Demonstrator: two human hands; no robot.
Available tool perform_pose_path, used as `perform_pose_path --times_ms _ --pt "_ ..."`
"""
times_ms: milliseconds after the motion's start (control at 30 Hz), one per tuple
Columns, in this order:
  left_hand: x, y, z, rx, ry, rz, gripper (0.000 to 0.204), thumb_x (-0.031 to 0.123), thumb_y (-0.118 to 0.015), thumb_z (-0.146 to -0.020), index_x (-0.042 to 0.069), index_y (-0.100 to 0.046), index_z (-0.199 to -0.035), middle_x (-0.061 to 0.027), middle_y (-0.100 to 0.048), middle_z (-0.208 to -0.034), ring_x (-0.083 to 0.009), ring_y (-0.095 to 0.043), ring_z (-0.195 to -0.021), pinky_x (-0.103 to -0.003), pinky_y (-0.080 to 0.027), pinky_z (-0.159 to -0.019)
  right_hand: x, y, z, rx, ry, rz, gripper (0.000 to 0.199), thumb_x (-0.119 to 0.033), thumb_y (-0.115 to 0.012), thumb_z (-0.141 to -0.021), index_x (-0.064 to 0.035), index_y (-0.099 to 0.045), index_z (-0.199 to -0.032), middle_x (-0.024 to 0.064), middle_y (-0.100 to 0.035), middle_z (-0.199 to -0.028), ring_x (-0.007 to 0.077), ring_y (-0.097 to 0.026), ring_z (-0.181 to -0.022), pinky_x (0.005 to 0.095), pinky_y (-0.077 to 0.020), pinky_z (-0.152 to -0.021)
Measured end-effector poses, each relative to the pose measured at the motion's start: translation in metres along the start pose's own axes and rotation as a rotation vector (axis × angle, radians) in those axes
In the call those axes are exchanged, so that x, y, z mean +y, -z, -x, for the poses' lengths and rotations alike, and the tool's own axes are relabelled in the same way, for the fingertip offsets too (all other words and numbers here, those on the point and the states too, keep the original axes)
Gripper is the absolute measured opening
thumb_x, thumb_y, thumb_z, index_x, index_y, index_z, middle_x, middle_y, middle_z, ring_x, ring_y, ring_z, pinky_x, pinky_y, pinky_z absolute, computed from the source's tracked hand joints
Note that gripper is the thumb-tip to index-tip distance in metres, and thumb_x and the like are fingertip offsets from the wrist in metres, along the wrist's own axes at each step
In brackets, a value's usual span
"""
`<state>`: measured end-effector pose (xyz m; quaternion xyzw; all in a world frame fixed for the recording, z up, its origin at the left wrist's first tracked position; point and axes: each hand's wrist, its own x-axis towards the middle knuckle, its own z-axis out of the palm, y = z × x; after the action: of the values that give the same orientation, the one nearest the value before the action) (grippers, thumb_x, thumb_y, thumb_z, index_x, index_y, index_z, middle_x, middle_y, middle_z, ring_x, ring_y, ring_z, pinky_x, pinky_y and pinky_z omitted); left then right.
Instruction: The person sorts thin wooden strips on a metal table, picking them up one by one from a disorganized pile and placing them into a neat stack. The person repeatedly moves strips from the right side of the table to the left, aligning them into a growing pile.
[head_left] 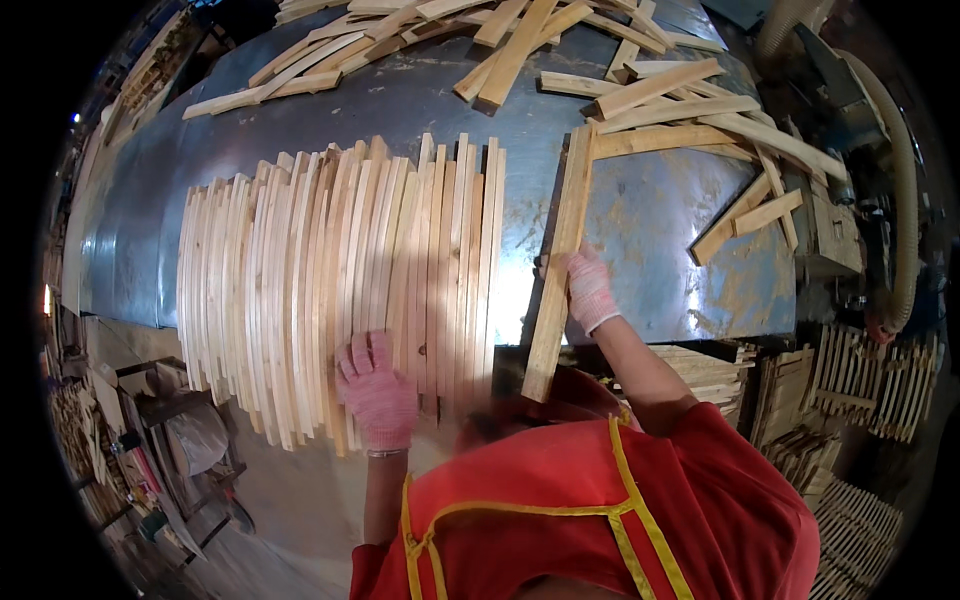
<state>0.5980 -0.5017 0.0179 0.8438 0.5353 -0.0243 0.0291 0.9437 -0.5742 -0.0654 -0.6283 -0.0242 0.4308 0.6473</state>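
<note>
A long row of thin wooden strips (300,260) stands packed side by side on the metal table, the near ends jutting past its front edge. My left hand (378,395), in a pinkish knit glove, lies with fingers extended on the near part of the row. My right hand (592,292), gloved too, grips a long wooden strip (560,280) from its right side. This strip slants slightly, apart from the row, its near end over the table edge. Its left side is dark; I cannot tell whether that is shadow or a second piece. My right fingertips are mostly hidden.
Loose wooden strips (680,110) lie crisscrossed on the metal table (640,200) at the far right, with more along the far edge. A ribbed hose (903,190) hangs at the right. Stacked slatted wood (870,380) stands below it. A cluttered rack (170,440) is at the lower left.
</note>
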Motion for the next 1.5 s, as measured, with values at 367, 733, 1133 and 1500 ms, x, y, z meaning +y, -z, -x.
perform_pose_path --times_ms 367,733,1133,1500 --pt "0.150 -0.022 -0.007 0.008 -0.331 0.220 0.081 0.045 -0.083 -0.080 0.003 -0.055 -0.143 -0.0191 -0.049 -0.149 -0.0426 -0.042 -0.144 -0.061 -0.033 -0.118 -0.121 0.010 -0.090 -0.103 0.494 1.291 0.045 -0.023 -0.066 -0.090 -0.0041 -0.064 -0.130 0.0227 -0.072 -0.121 0.0370 -0.068 -0.113 0.0461 -0.0546 -0.099" --pt "0.184 -0.055 -0.015 0.052 -0.366 0.069 0.058 0.010 -0.064 -0.085 -0.003 -0.053 -0.140 -0.0208 -0.052 -0.142 -0.0378 -0.054 -0.130 -0.052 -0.040 -0.114 -0.216 0.092 -0.222 -0.092 0.726 2.133 0.057 -0.019 -0.074 -0.085 -0.0226 -0.064 -0.141 0.0131 -0.065 -0.136 0.0357 -0.063 -0.127 0.0484 -0.0470 -0.110" --pt "0.147 -0.004 -0.025 -0.047 -0.430 0.450 0.055 0.005 -0.059 -0.086 0.009 -0.057 -0.142 -0.0116 -0.054 -0.142 -0.0312 -0.061 -0.111 -0.046 -0.046 -0.095 -0.306 0.066 -0.016 -0.234 0.774 0.605 0.065 -0.037 -0.078 -0.086 0.0003 -0.065 -0.137 0.0077 -0.067 -0.106 0.0195 -0.067 -0.101 0.0374 -0.0556 -0.094" --pt "0.019 -0.026 0.025 0.095 -0.127 -0.135 0.059 0.024 -0.057 -0.094 0.004 -0.052 -0.150 -0.0148 -0.046 -0.156 -0.0395 -0.041 -0.148 -0.058 -0.032 -0.121 -0.070 -0.005 -0.048 -0.200 0.058 0.441 0.049 -0.034 -0.065 -0.101 0.0031 -0.065 -0.133 0.0146 -0.073 -0.099 0.0212 -0.069 -0.086 0.0352 -0.0564 -0.080"
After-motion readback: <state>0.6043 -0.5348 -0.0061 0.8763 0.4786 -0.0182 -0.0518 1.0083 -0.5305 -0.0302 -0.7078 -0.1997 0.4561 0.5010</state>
